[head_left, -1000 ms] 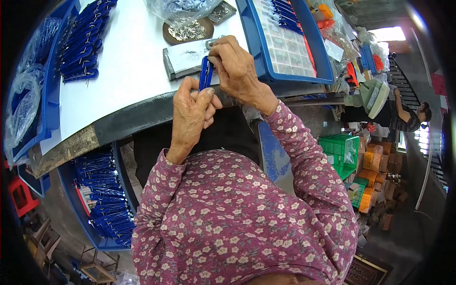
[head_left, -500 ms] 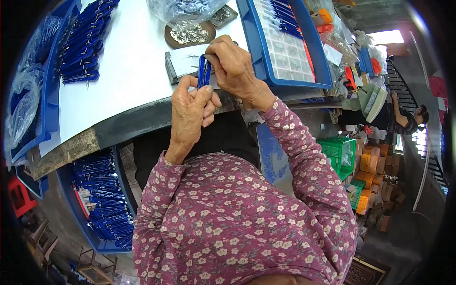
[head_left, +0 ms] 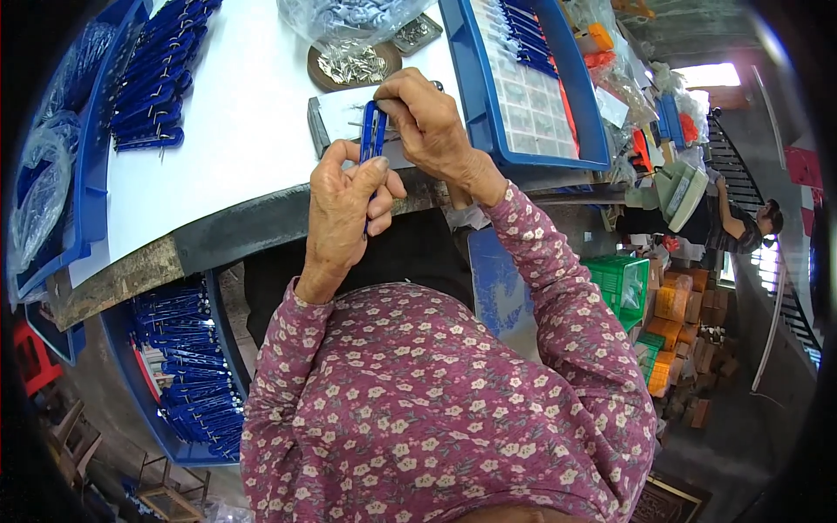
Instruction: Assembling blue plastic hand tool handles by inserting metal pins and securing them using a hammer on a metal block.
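While both hands meet at the bench edge, the left hand [head_left: 338, 205] grips a slim blue piece [head_left: 373, 144] by its lower end, thumb on top, fingers curled beneath. Taking that piece as the clock's centre, the right hand [head_left: 433, 126] sits at three o'clock, its grip narrow, thumb and forefinger closed at the upper end; whether they also pinch a small part is hidden. Compared with half a second ago, hands and piece keep almost the same pose, so I judge the same fine step is under way. Just beyond, at ten to eleven o'clock, lies a pale-topped metal block [head_left: 336, 113]; at twelve, small metal pieces [head_left: 357, 65] in a round dish [head_left: 323, 78], then a plastic bag [head_left: 349, 17]. Farther out, a blue tray [head_left: 471, 83] stands at two, an upper heap of blue pieces [head_left: 157, 91] at ten, a lower heap of blue pieces [head_left: 196, 375] at seven. Farthest, toward four, come a green crate [head_left: 610, 292] and another person [head_left: 743, 233]. No brand or writing is readable on the piece, block or dish.
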A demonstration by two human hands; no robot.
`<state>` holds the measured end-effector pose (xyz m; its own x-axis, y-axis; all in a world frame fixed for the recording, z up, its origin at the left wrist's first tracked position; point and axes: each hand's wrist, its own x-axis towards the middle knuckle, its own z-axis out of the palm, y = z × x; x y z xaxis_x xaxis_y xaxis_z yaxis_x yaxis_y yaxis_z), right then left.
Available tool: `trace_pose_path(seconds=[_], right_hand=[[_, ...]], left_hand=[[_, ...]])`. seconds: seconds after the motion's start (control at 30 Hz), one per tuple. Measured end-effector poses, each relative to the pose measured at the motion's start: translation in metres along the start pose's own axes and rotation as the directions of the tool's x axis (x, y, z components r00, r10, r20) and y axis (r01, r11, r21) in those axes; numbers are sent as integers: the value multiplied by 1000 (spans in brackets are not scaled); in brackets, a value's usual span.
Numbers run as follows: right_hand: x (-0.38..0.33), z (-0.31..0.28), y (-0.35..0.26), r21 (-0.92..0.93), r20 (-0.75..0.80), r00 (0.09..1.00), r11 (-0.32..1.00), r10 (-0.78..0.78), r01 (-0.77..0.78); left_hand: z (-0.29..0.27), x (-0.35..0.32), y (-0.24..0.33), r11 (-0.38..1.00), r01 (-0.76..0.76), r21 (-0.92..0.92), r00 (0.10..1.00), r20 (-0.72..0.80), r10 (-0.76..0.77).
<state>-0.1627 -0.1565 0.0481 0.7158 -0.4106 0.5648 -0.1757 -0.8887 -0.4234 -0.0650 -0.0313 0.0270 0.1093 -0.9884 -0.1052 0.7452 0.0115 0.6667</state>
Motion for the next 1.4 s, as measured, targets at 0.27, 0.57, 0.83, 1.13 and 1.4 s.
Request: trace_pose_path(seconds=[0.27, 0.57, 0.83, 1.13, 1.4], right_hand=[[3, -10, -11, 318, 256, 864, 806, 434, -499], [5, -15, -8, 636, 416, 745, 419, 522, -648], [5, -8, -8, 614, 412, 730, 425, 545, -665], [5, -6, -6, 591, 404, 738, 462, 540, -661], [5, -1, -4, 558, 390, 714, 467, 582, -686]], left_hand=[[-3, -6, 7, 999, 43, -8, 999, -12, -43], [-5, -13, 12, 998, 61, -13, 998, 12, -61], [-7, -15, 9, 997, 70, -26, 998, 4, -69], [-6, -15, 6, 998, 60, -6, 998, -3, -60], [-5, -14, -1, 999, 30, -27, 998, -50, -31]])
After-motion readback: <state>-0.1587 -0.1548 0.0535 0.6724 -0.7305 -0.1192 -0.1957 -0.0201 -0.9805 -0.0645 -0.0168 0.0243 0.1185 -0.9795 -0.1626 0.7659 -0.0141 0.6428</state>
